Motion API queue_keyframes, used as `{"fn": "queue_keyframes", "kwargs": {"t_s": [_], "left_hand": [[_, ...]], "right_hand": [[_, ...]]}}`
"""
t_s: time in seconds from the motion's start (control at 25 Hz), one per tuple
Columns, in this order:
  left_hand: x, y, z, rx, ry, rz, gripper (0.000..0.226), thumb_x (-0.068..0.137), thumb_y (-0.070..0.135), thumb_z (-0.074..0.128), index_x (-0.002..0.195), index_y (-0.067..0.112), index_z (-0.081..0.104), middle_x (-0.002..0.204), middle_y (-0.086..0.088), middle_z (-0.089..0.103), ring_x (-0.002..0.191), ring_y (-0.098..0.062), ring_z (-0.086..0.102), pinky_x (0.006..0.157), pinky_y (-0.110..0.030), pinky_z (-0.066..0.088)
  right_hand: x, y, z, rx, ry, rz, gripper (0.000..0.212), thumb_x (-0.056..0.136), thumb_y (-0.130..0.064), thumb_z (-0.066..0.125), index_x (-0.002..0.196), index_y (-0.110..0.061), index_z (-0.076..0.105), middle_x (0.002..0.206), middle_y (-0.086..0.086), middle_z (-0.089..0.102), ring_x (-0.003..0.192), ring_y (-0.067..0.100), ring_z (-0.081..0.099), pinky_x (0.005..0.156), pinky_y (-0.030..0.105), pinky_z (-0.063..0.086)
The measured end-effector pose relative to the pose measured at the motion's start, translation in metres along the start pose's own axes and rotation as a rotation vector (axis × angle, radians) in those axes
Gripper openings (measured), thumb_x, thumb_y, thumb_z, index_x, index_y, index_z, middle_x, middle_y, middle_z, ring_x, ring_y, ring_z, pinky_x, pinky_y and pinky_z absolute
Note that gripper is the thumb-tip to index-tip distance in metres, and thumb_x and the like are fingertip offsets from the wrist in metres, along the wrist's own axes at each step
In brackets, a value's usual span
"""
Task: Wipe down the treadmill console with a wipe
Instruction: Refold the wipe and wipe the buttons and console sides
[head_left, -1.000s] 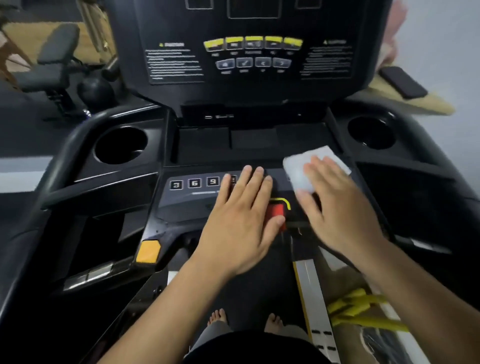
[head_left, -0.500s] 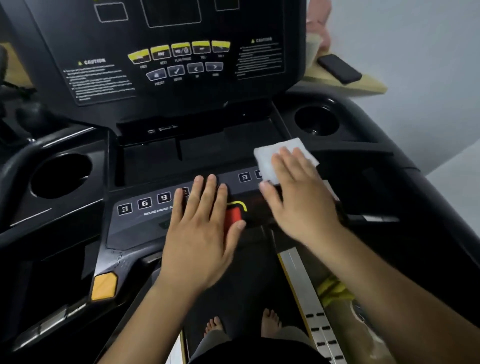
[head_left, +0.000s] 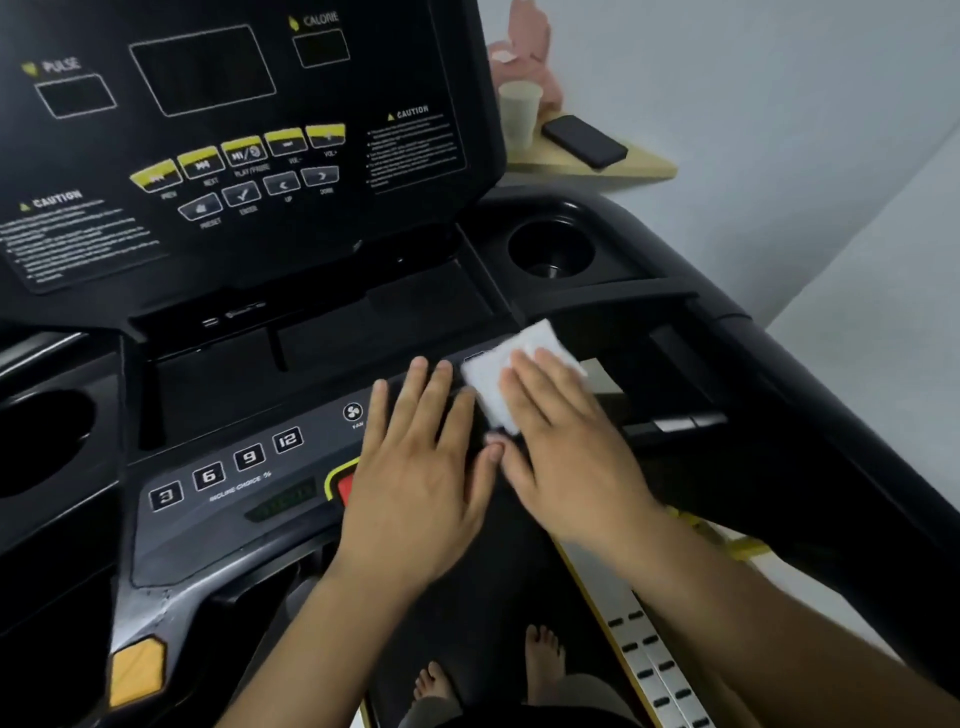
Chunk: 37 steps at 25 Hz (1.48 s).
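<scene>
right hand (head_left: 566, 447) fingers flat on the wipe (head_left: 511, 374) (soft, floppy, best pressed mid-sheet), left hand (head_left: 421, 478) flat on console (head_left: 234, 499), gripping nothing.

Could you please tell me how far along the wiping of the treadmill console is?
Done: nothing shows which surfaces are already wiped. In hand: the right hand presses the white wipe flat on the right end of the lower button strip, beside the left hand, which lies flat over the red stop button. Left, probably: the upright display panel and the right cup holder, neither touched now.
</scene>
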<state>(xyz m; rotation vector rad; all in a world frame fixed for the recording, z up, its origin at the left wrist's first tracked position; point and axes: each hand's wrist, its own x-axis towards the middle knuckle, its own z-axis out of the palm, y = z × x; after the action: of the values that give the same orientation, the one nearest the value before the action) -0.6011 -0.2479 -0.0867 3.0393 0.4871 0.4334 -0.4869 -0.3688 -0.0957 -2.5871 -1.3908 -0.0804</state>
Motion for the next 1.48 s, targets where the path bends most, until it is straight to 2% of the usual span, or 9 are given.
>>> {"fn": "queue_keyframes", "kwargs": {"t_s": [0.12,0.24,0.6,0.8,0.92,1.04,1.24,1.36,1.48], "left_hand": [[0.007,0.003,0.003,-0.046,-0.006,0.04,0.053,0.101,0.045,0.037,0.134,0.009,0.057,0.152,-0.016,0.044,0.149,-0.03,0.026,0.121,-0.05,0.022],[0.014,0.011,0.003,-0.07,0.02,0.094,0.05,0.098,0.037,0.04,0.134,0.007,0.057,0.147,-0.016,0.05,0.145,-0.031,0.035,0.12,-0.049,0.027],[0.024,0.004,0.003,-0.162,0.124,0.105,0.043,0.091,0.018,0.046,0.126,0.002,0.063,0.135,-0.016,0.06,0.135,-0.031,0.049,0.114,-0.044,0.037],[0.043,0.009,-0.003,-0.253,0.198,0.101,0.046,0.088,0.013,0.04,0.126,-0.001,0.063,0.131,-0.021,0.061,0.128,-0.034,0.055,0.107,-0.046,0.046],[0.045,0.004,-0.001,-0.235,0.185,0.081,0.045,0.089,0.016,0.042,0.123,-0.001,0.065,0.132,-0.019,0.061,0.127,-0.033,0.056,0.102,-0.047,0.05],[0.036,0.019,0.01,-0.224,0.096,0.227,0.045,0.087,0.014,0.045,0.124,0.0,0.066,0.133,-0.018,0.061,0.128,-0.034,0.055,0.104,-0.051,0.048],[0.04,0.036,0.022,-0.223,0.068,0.329,0.042,0.089,0.015,0.048,0.125,0.002,0.066,0.131,-0.014,0.064,0.13,-0.03,0.054,0.114,-0.047,0.038],[0.043,0.034,0.023,-0.225,0.075,0.32,0.039,0.087,0.01,0.052,0.121,0.0,0.068,0.128,-0.014,0.066,0.128,-0.031,0.056,0.11,-0.05,0.042],[0.041,0.025,0.02,-0.225,0.109,0.273,0.04,0.089,0.014,0.047,0.119,0.001,0.069,0.125,-0.015,0.067,0.125,-0.032,0.058,0.107,-0.05,0.045]], "right_hand": [[-0.036,0.013,-0.002,0.03,-0.001,-0.037,0.067,0.099,-0.053,0.028,0.147,-0.008,0.035,0.157,0.007,0.029,0.147,0.019,0.018,0.118,0.037,0.024],[0.01,0.025,-0.014,0.14,-0.002,0.116,0.065,0.099,-0.051,0.03,0.151,-0.013,0.027,0.16,0.002,0.023,0.143,0.018,0.026,0.108,0.032,0.034],[-0.023,0.026,-0.008,0.048,0.067,0.062,0.057,0.098,-0.042,0.031,0.142,-0.007,0.045,0.153,0.008,0.038,0.143,0.022,0.029,0.115,0.028,0.019],[0.027,-0.004,-0.002,-0.021,-0.087,-0.005,0.061,0.097,-0.033,0.035,0.153,-0.011,0.021,0.162,0.006,0.013,0.149,0.022,-0.005,0.121,0.04,0.009],[-0.024,0.01,-0.003,0.069,0.02,-0.009,0.054,0.098,-0.033,0.037,0.146,-0.008,0.039,0.156,0.007,0.032,0.148,0.017,0.011,0.12,0.035,0.017],[-0.059,0.026,-0.001,0.164,0.127,0.11,0.051,0.098,-0.033,0.04,0.139,-0.004,0.048,0.151,0.007,0.04,0.146,0.016,0.022,0.116,0.036,0.029],[-0.061,0.022,0.008,0.153,0.138,0.167,0.052,0.096,-0.029,0.039,0.14,-0.002,0.047,0.151,0.009,0.04,0.145,0.02,0.025,0.117,0.042,0.028],[-0.065,0.039,0.005,0.18,0.156,0.17,0.047,0.096,-0.025,0.04,0.135,-0.002,0.052,0.148,0.012,0.044,0.141,0.023,0.035,0.112,0.047,0.034],[-0.053,0.027,0.005,0.199,0.144,0.083,0.048,0.098,-0.027,0.038,0.139,-0.004,0.047,0.15,0.012,0.04,0.145,0.021,0.026,0.117,0.041,0.026]]}}
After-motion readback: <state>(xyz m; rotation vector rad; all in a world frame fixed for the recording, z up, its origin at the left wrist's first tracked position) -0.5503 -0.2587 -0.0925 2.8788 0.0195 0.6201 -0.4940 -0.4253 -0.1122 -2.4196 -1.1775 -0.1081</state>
